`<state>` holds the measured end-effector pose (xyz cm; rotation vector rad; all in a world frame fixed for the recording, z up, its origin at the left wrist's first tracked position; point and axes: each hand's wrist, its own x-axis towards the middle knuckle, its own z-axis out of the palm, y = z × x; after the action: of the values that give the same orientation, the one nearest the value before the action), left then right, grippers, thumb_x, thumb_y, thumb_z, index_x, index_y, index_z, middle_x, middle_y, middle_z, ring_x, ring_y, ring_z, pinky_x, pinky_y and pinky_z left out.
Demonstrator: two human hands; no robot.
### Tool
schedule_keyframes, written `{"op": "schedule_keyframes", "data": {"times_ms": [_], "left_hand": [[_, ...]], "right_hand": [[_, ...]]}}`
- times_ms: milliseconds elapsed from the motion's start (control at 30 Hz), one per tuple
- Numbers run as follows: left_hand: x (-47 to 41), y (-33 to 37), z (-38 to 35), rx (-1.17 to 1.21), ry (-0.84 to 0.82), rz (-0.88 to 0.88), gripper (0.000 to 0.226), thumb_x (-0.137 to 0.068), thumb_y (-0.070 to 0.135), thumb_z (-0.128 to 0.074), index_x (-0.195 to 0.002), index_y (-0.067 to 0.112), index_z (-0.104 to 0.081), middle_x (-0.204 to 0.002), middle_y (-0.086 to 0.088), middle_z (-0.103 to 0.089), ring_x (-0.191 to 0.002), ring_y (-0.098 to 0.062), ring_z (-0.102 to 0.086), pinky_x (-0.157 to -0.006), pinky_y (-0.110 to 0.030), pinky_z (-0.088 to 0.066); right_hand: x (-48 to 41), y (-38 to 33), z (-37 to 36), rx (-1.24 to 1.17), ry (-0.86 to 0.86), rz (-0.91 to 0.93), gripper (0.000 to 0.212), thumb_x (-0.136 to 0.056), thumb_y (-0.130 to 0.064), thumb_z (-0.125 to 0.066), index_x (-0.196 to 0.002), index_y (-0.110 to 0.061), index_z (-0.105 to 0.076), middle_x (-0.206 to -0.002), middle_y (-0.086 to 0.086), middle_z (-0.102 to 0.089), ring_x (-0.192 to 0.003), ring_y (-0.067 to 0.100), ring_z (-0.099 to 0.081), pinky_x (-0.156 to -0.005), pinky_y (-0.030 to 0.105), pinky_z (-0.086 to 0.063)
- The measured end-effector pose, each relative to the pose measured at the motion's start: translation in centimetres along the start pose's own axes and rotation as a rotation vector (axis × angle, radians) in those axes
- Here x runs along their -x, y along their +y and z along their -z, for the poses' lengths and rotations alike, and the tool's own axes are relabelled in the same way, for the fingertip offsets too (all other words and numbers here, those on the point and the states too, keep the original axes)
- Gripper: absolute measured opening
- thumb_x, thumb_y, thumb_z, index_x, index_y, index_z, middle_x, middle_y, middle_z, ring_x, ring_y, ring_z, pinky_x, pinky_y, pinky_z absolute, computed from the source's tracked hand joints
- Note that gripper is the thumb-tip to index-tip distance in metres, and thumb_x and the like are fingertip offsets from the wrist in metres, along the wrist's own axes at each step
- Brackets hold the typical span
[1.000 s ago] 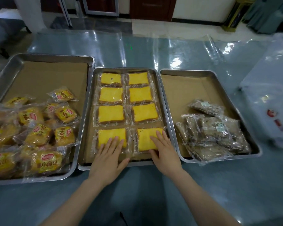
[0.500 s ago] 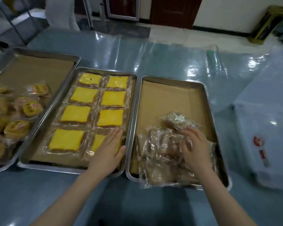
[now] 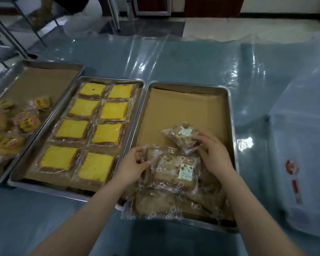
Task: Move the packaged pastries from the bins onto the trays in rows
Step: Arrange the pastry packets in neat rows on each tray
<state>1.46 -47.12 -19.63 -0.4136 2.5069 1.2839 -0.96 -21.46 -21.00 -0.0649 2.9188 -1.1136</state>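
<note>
The right metal tray point(image 3: 229, 111), lined with brown paper, has a loose heap of brown packaged pastries point(image 3: 155, 202) at its near end. My left hand point(image 3: 131, 165) pinches the wrapper edge of the top brown pastry packet point(image 3: 175, 170). My right hand point(image 3: 214, 156) grips another brown packet point(image 3: 181, 135) lying tilted just beyond the heap. The middle tray point(image 3: 135, 115) holds yellow cake packets point(image 3: 98, 133) laid flat in two neat rows.
A left tray point(image 3: 67, 71) holds a jumble of yellow-wrapped buns point(image 3: 26, 122) at its near end. A large translucent plastic bag point(image 3: 301, 163) with a red mark lies right of the trays. Clear plastic film covers the grey-blue table. A metal rack stands far left.
Both hands left the yellow cakes in the middle tray and moved right. The right hand went to the brown heap first, then the left joined it; each now holds a brown packet.
</note>
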Motion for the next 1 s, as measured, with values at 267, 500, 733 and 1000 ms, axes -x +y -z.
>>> {"op": "schedule_keyframes", "data": {"times_ms": [267, 500, 733, 1000], "left_hand": [[0.3, 1.1, 0.3, -0.251, 0.035, -0.203, 0.05, -0.084, 0.045, -0.063, -0.13, 0.031, -0.053, -0.141, 0.001, -0.046, -0.126, -0.013, -0.044, -0.1, -0.03, -0.035], [1.5, 1.7, -1.8, -0.299, -0.015, -0.2, 0.042, -0.066, 0.046, -0.078, -0.102, 0.035, -0.06, -0.155, 0.004, -0.01, -0.143, -0.019, 0.007, -0.116, -0.045, -0.002], [1.4, 4.2, 0.1, 0.184, 0.336, -0.289, 0.036, -0.077, 0.011, -0.074, -0.084, 0.036, -0.049, -0.091, 0.019, -0.061, -0.088, 0.008, -0.058, -0.071, -0.004, -0.04], [-5.7, 6.5, 0.7, 0.001, 0.254, -0.608, 0.04, -0.079, -0.001, -0.053, -0.076, 0.036, -0.037, -0.114, 0.012, -0.065, -0.123, -0.003, -0.048, -0.092, -0.008, -0.038]], "right_hand": [[-3.7, 0.7, 0.5, -0.24, 0.241, -0.241, 0.042, -0.099, -0.024, -0.042, -0.14, -0.02, -0.035, -0.105, -0.001, -0.06, -0.08, 0.01, -0.057, -0.064, 0.029, -0.043], [-4.0, 0.7, -0.8, 0.285, -0.002, 0.006, 0.061, -0.092, -0.026, -0.057, -0.146, -0.033, -0.03, -0.158, 0.006, -0.016, -0.145, 0.028, -0.007, -0.117, 0.044, -0.007], [-5.6, 1.8, 0.1, 0.341, -0.127, 0.034, 0.045, -0.088, -0.011, -0.059, -0.128, -0.031, -0.057, -0.147, -0.001, -0.043, -0.14, 0.024, -0.028, -0.113, 0.051, -0.023], [-6.4, 2.6, 0.2, 0.35, -0.03, -0.063, 0.042, -0.089, -0.013, -0.056, -0.129, -0.029, -0.055, -0.153, -0.001, -0.032, -0.145, 0.024, -0.014, -0.115, 0.051, -0.013]]}}
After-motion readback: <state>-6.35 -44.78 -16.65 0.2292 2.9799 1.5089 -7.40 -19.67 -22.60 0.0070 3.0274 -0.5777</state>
